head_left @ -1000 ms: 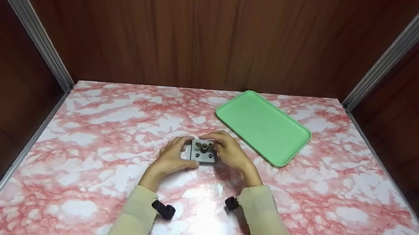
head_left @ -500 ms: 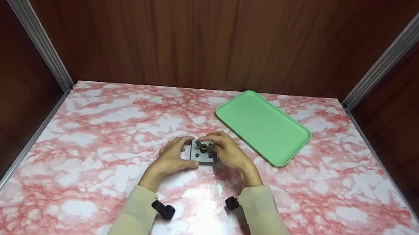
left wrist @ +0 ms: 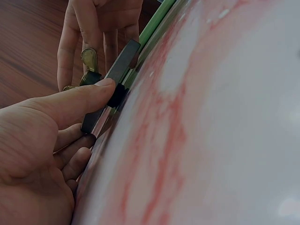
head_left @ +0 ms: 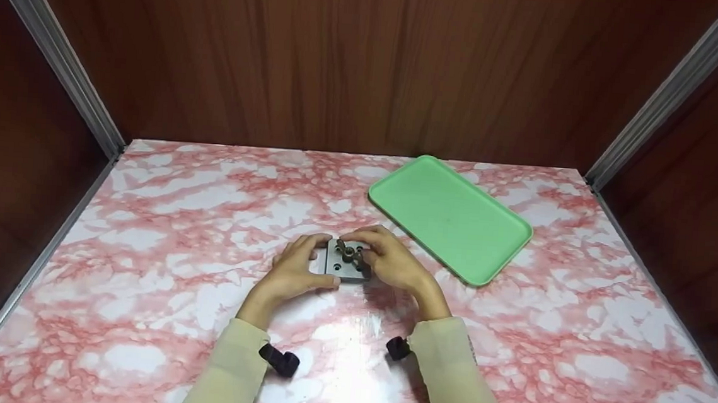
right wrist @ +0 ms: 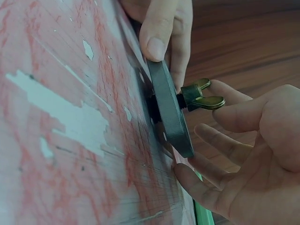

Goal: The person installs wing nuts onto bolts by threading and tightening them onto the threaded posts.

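Observation:
A grey metal plate (head_left: 337, 274) with holes lies level just above the table, raised on a dark part beneath it in the right wrist view. From its middle rises a threaded bolt carrying a brass wing nut (right wrist: 208, 101). My left hand (head_left: 294, 273) grips the plate at its left side, thumb (left wrist: 89, 98) on the near edge and fingers toward the far edge. My right hand (head_left: 396, 261) pinches the wing nut, with thumb and index finger at its wings; the other fingers (right wrist: 225, 140) are spread loosely beside the plate.
A green tray (head_left: 449, 220) lies at an angle behind and right of the hands. The table (head_left: 138, 287) has a red-and-white marbled top. Dark wood-grain panels (head_left: 343, 61) enclose it at the back and both sides.
The wing nut has turned clockwise as seen from above, and my right index finger has shifted slightly left with it. The left hand, plate and tray have stayed in place.

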A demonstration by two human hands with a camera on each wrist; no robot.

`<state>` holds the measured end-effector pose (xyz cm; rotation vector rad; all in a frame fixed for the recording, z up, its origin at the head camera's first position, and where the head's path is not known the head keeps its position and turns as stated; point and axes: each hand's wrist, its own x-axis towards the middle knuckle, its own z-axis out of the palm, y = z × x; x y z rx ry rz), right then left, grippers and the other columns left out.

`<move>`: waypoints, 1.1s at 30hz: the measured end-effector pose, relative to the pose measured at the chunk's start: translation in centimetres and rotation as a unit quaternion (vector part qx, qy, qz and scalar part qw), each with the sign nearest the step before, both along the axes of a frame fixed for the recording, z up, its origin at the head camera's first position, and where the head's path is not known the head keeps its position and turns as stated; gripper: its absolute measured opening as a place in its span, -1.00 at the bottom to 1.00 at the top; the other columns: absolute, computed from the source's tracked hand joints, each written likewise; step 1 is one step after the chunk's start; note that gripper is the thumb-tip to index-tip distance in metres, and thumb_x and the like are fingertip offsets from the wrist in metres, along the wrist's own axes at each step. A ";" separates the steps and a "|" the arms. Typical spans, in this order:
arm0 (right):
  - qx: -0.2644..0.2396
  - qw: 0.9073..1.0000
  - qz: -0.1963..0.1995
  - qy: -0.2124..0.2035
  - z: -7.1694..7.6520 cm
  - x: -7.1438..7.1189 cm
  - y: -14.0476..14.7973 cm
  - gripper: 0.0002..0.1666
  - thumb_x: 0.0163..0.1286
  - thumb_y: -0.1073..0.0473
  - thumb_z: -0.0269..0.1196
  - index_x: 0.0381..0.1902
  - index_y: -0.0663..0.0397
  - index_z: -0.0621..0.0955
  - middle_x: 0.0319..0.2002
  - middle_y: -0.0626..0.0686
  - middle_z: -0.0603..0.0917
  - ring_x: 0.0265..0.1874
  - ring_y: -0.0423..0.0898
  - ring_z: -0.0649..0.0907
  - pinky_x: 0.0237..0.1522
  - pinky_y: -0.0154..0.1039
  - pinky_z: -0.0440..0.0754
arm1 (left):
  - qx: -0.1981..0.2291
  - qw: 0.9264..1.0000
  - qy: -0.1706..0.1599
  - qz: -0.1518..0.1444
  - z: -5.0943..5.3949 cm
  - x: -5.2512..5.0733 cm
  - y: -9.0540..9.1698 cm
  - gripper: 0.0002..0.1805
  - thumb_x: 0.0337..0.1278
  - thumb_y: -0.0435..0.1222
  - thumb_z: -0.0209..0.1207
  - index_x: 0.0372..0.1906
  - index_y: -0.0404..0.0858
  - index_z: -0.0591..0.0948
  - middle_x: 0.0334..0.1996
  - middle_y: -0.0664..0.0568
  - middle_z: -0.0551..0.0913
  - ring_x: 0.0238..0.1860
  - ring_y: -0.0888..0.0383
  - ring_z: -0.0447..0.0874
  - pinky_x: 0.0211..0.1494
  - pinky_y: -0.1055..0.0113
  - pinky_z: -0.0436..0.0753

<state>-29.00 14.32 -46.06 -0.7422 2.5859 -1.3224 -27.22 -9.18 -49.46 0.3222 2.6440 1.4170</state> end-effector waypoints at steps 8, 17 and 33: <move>0.004 1.000 -0.002 -0.002 0.0 0.0 0.1 -0.38 0.50 0.43 0.10 0.39 -0.15 0.64 0.32 0.12 0.56 0.25 0.11 0.54 0.40 0.17 0.42 | -0.001 1.000 0.006 -0.002 0.1 0.1 0.0 0.00 -0.16 -0.10 0.63 0.52 -0.02 0.46 0.34 0.06 0.52 0.27 0.01 0.44 0.39 -0.11 0.18; 0.012 1.000 -0.004 0.003 0.1 0.0 0.0 -0.39 0.48 0.34 0.17 0.43 -0.14 0.61 0.37 0.12 0.55 0.27 0.12 0.55 0.39 0.17 0.45 | -0.010 1.000 -0.003 0.001 0.1 0.1 0.0 0.02 -0.12 -0.11 0.62 0.55 0.01 0.43 0.36 0.07 0.51 0.30 0.00 0.44 0.45 -0.18 0.15; 0.022 1.000 -0.003 0.005 0.0 0.1 0.1 -0.39 0.48 0.27 0.23 0.47 -0.09 0.56 0.38 0.13 0.56 0.27 0.13 0.57 0.41 0.17 0.46 | -0.012 1.000 0.000 0.002 0.0 0.1 0.0 0.01 -0.13 -0.11 0.62 0.54 0.01 0.43 0.32 0.08 0.53 0.26 0.03 0.44 0.41 -0.12 0.20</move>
